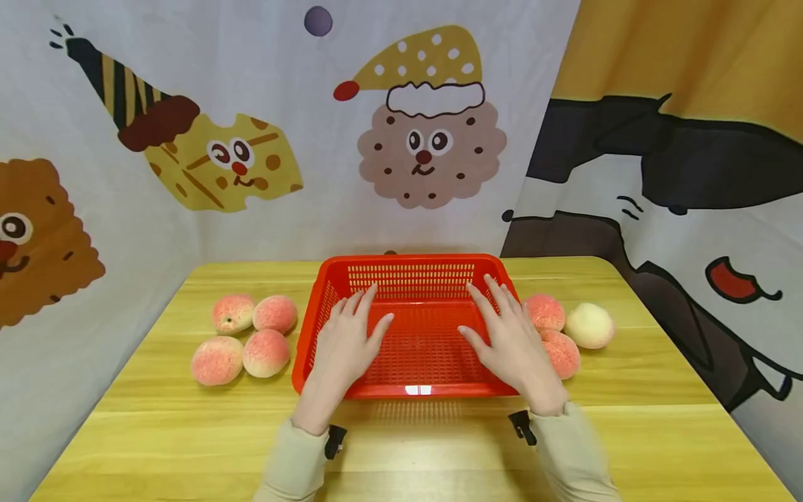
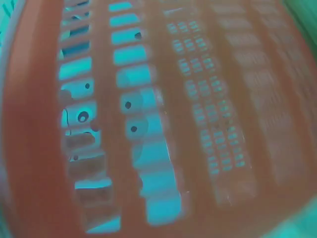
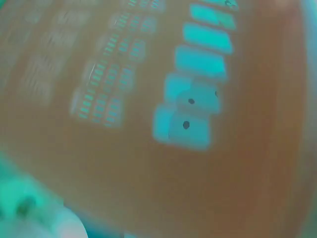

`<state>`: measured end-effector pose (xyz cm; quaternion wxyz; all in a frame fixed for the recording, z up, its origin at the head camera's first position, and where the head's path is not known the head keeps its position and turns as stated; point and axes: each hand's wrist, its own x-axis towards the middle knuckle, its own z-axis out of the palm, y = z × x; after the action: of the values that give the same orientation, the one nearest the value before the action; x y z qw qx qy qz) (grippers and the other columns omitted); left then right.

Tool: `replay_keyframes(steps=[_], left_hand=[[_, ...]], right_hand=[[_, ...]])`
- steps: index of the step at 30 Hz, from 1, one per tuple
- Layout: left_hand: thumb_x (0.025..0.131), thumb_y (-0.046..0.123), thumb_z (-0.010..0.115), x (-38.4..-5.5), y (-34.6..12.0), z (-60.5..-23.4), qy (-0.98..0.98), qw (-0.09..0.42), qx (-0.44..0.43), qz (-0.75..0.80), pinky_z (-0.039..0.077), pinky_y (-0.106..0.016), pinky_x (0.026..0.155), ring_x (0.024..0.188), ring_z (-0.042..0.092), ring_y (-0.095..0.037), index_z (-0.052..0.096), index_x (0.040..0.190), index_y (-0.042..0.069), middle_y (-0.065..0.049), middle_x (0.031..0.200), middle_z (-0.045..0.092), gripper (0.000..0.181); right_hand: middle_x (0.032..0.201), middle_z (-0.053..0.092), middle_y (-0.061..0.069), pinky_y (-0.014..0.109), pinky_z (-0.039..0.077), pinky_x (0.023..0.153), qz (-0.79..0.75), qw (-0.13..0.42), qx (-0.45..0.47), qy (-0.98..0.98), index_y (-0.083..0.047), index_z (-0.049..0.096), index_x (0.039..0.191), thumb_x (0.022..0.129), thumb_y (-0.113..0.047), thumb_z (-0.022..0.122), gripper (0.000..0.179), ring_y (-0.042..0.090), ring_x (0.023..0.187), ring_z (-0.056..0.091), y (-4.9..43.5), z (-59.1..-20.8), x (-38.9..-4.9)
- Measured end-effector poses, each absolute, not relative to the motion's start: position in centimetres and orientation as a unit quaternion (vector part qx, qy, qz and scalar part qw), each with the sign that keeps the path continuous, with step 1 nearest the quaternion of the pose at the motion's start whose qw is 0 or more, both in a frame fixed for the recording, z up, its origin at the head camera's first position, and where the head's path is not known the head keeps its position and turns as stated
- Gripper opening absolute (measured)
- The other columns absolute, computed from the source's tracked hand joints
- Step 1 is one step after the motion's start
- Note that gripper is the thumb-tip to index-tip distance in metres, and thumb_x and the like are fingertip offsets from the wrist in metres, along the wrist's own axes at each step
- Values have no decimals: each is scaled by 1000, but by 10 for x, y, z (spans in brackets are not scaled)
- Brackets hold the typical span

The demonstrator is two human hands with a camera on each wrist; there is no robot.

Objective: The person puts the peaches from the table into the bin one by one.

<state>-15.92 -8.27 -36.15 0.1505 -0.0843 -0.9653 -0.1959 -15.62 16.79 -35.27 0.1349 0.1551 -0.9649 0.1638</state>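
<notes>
red plastic basket (image 1: 417, 341): where is it, and are the hands on it?

on the wood-grain table (image 1: 426, 446), between peaches (image 1: 266, 353) either side. left hand (image 1: 346, 343) and right hand (image 1: 511, 341) spread wide over it, gripping nothing; contact i can't tell.

how would it handle?

light, i'd guess, slightly springy, smooth enough to slip. take the rim (image 1: 310, 328) at both short ends.

Room inside basket (image 1: 417, 341), peaches (image 1: 266, 354) either side
</notes>
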Motion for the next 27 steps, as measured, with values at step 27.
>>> replay_keyframes(steps=[27], left_hand=[[65,25,85,-139,-292,-388,-975,-6,-31,-219,25,-75,90,121,13,-67,30,141,-2,-47,136,19,97]], right_hand=[[117,55,32,44,56,67,294,77,51,-951,11,35,138,92,-9,49,52,40,90,63,219,-383,-195]])
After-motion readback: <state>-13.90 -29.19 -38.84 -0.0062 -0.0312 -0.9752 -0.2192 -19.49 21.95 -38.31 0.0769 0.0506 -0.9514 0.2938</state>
